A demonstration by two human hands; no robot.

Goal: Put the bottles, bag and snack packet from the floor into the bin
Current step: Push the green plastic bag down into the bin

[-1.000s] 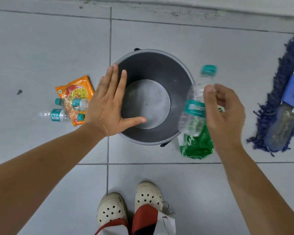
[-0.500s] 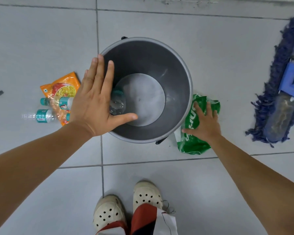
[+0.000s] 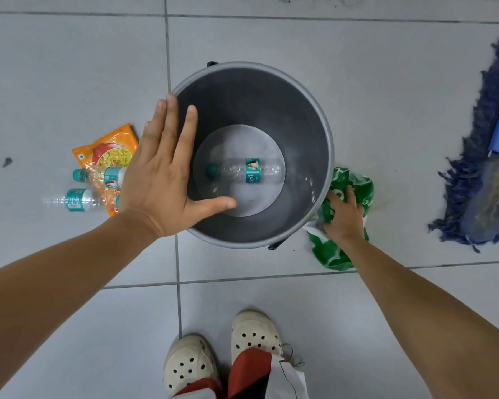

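A grey round bin (image 3: 326, 133) stands on the tiled floor. One clear bottle with a teal label (image 3: 244, 170) lies flat on its bottom. My left hand (image 3: 164, 174) hovers flat and open over the bin's left rim, holding nothing. My right hand (image 3: 342, 214) presses down on a crumpled green bag (image 3: 355, 185) on the floor just right of the bin, fingers curling into it. Left of the bin lie an orange snack packet (image 3: 110, 152) and two more clear bottles, one (image 3: 98, 175) across the packet and one (image 3: 72, 200) below it.
A blue string mop head (image 3: 484, 174) lies on the floor at the far right. My two feet in white clogs (image 3: 222, 361) stand at the bottom centre. A small dark speck (image 3: 7, 161) sits on the far-left tile.
The bottle left my right hand and now rests on the bin's bottom. My right hand dropped to the green bag and its fingers have closed into it. My left hand stayed over the rim.
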